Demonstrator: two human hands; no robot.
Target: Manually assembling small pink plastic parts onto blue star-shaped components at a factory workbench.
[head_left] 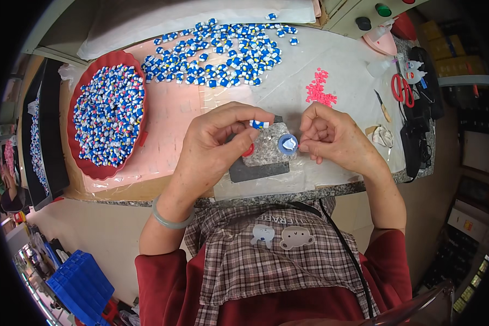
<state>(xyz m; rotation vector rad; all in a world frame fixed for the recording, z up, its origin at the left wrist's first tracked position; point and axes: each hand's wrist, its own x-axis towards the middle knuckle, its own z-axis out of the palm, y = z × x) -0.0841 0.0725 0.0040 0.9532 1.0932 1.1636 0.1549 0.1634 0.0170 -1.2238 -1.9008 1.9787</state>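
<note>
Between the thumb and forefinger of my left hand is a small blue-and-white figurine piece, held above a speckled grey block. My right hand is closed in a pinch beside a small blue cap with white paste in it. A speck of pink shows at those fingertips, too small to make out. Under my left thumb, a red round cap sits on the block's left side, partly hidden. The block rests on a dark flat plate.
A red scalloped tray full of blue, white and pink pieces stands at left. Many blue-and-white pieces lie spread at the back. Right of them are small pink pieces, a knife, red-handled scissors and a bottle.
</note>
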